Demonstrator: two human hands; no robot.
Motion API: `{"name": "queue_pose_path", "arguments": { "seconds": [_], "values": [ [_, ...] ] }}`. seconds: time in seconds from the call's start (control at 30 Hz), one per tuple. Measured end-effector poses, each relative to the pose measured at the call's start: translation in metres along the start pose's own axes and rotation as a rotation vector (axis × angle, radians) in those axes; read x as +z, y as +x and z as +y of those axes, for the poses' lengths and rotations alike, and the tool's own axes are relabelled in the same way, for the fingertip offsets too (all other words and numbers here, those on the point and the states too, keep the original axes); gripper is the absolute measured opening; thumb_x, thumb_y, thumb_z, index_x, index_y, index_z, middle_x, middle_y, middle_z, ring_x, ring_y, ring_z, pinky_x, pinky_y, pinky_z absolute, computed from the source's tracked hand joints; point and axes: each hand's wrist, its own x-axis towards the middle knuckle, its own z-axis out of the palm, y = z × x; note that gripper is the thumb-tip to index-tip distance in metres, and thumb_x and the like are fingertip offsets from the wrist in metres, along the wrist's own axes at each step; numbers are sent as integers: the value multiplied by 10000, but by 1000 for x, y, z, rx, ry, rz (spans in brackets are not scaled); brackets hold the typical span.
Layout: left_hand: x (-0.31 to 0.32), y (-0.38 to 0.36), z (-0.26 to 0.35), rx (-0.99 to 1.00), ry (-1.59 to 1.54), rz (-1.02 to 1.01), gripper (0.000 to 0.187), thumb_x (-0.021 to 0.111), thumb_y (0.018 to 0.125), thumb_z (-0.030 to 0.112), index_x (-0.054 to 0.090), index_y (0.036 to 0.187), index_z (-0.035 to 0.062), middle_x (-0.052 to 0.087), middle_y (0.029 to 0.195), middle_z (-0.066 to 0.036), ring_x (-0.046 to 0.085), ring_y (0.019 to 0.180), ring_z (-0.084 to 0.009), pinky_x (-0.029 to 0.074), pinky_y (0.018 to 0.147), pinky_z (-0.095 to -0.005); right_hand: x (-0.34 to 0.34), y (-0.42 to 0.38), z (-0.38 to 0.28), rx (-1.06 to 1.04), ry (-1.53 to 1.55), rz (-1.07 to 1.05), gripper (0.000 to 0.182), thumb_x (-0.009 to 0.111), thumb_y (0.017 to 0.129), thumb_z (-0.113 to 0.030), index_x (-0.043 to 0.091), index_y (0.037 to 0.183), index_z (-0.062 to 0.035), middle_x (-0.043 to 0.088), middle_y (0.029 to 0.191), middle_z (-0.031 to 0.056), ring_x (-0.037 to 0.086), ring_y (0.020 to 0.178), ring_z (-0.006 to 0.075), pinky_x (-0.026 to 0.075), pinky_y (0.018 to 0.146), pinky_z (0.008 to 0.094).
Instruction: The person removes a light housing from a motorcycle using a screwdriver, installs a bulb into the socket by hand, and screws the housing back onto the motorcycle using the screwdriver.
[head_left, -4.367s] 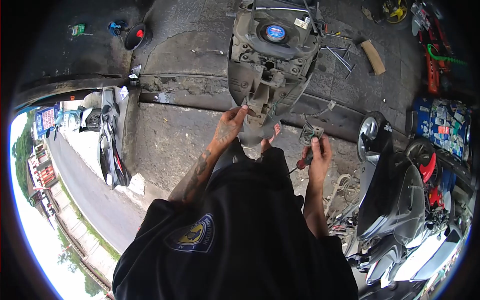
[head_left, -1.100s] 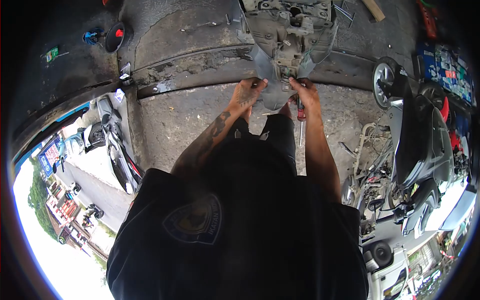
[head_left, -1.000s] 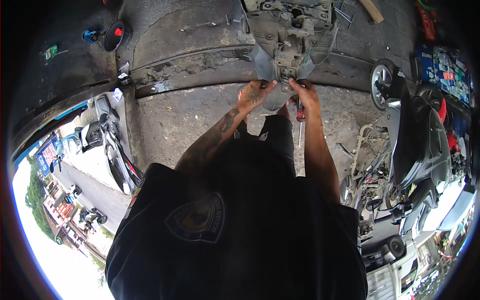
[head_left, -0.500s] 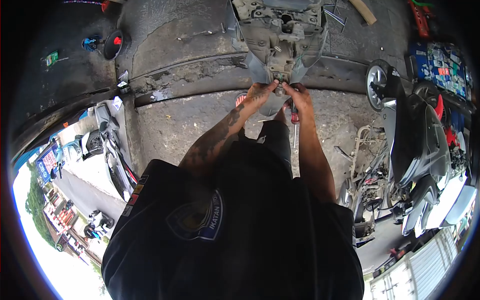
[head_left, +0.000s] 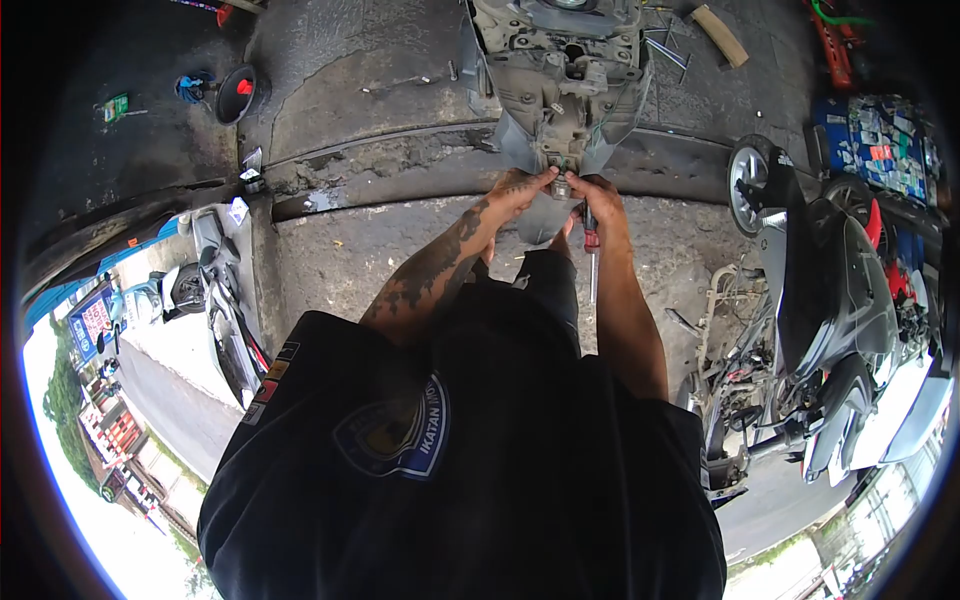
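- Grey, grimy metal shows between my two thumb tips: a small fitting (head_left: 562, 188) at the near end of the scooter, just above a rounded grey plastic mudguard (head_left: 545, 224).
- My left hand (head_left: 512, 193) has its thumb tip at one edge of that fitting; the other fingers are hidden underneath, so I cannot tell whether they are clamped on anything.
- My right hand (head_left: 603, 203) sits opposite, thumb close beside the left one, with fingers curled round a red-and-black-handled screwdriver (head_left: 591, 241).
- That screwdriver's bare steel shaft points back toward me, away from the fitting, presumably so I can keep the tool in my palm and have the thumb free (two hands only go so far).
- Both forearms reach straight out from my body, likely so the thumbs can bear evenly from either side.
- Beyond them stands the dusty grey, stripped scooter body (head_left: 530, 85), its sockets and brackets exposed, probably for access.
- Farther off, thin metal T-handled tools (head_left: 668, 57) and a pale brown wooden block (head_left: 720, 36) lie on the dark floor, perhaps set aside there to leave my footing unobstructed; a round black bucket (head_left: 228, 105) is well away to the left.
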Motion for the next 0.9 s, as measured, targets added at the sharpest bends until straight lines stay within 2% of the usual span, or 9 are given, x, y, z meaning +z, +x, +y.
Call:
{"name": "queue_pose_path", "arguments": {
  "seconds": [0.03,0.27,0.33,0.43,0.6,0.73,0.8,0.9],
  "values": [
    [0,2,-1,4,-9,3,608,633,805,619,691,865,17,326,450,34,275,382,-93,186,391,-299,1,-2,-1,-10,0,2,547,760,746,-374,589,1056,42,668,974,201,564,506,199,451,482,307],
    [0,8,-8,47,-35,-20,611,628,800,635,694,860,31,320,455,37,281,384,-90,197,390,-293,4,-4,3,-17,31,35,550,765,743,-381,586,1041,44,688,890,163,564,491,182,433,458,305],
    [2,1,-3,19,-26,-16,598,582,851,609,631,880,13,245,505,74,214,409,-59,141,402,-275,5,-7,2,-10,48,36,568,765,742,-386,578,1054,51,688,904,172,564,481,183,432,435,315],
    [4,-4,-3,26,-63,-20,588,581,852,608,610,866,20,245,507,75,215,409,-58,137,400,-275,6,-10,-1,-5,21,59,570,765,744,-385,577,1055,54,688,919,176,567,475,182,430,414,318],
    [7,0,-10,51,-132,-23,570,573,848,624,570,815,55,239,507,72,216,410,-58,149,394,-271,7,1,12,-51,-87,70,610,685,800,-468,586,1070,69,689,927,175,609,486,196,458,423,313],
    [11,-3,-6,35,-100,25,592,570,823,663,518,700,86,286,473,48,242,382,-75,168,376,-281,5,-5,-2,25,-153,51,609,717,780,-444,575,1098,56,677,927,175,628,608,229,462,440,319],
    [13,-9,-4,57,-43,94,608,579,806,674,473,614,107,308,444,30,263,358,-90,170,360,-298,4,8,13,-35,-128,44,602,719,781,-437,574,1093,58,677,921,172,620,587,225,464,438,317],
    [14,-9,-1,30,6,88,602,575,804,685,428,599,138,293,463,53,251,382,-68,184,366,-267,3,14,21,-127,-90,53,576,720,787,-420,575,1084,52,679,907,162,603,524,208,467,433,317]
  ]
}}
